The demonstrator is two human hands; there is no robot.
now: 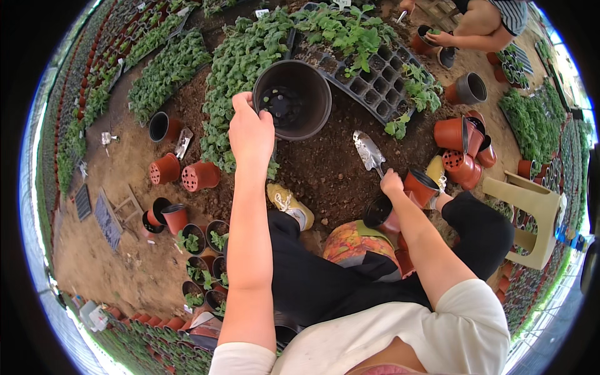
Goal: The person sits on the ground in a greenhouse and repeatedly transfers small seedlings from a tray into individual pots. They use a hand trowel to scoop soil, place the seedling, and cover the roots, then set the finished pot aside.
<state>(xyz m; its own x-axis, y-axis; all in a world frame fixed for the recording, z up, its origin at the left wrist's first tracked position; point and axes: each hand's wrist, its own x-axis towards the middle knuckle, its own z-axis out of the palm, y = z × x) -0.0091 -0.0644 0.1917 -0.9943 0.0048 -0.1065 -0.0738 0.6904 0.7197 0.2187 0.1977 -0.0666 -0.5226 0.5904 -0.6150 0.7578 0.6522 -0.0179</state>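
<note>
My left hand (252, 129) grips the rim of a plastic plant pot (311, 105), thumb on the inner wall. The pot's dark inside faces me, and small holes show in its bottom. In my right hand (392, 183) is the handle of a garden trowel (369, 150), its metal blade smeared with soil and pointing away from me. Below the blade lies a heap of dark soil (328, 173). Beyond the pot stand a dense tray of leafy seedlings (248, 51) and a black cell tray (370, 96) with many bare cells and some plants.
Terracotta-coloured pots (457, 133) lie piled to the right, near a beige plastic stool (539, 215). Potted seedlings (190, 243) stand at lower left. Another trowel (183, 143) rests by a pot at left. Another person's hand (440, 39) holds a small plant over a pot at top right.
</note>
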